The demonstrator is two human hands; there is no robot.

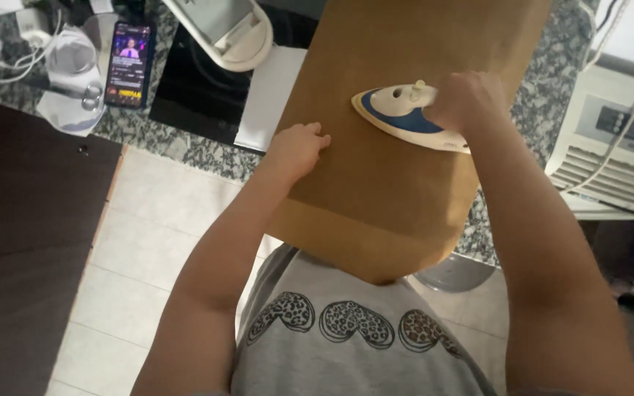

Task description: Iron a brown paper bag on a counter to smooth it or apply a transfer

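A tan-brown cloth [383, 183] lies spread over a board that reaches from the granite counter toward my body. On its upper right part rests a white and blue iron [401, 114], tip pointing left. My right hand [467, 99] is closed around the iron's handle at its rear. My left hand [299, 147] presses flat-knuckled on the cloth's left edge, fingers curled, holding nothing that I can see.
A granite counter [185, 147] carries a lit phone [130, 62], a white appliance [225, 29], a black cooktop [199, 88] and cables at far left. A white air-conditioner unit [618, 147] stands at right. Tiled floor [141, 249] and a dark cabinet [23, 242] are below left.
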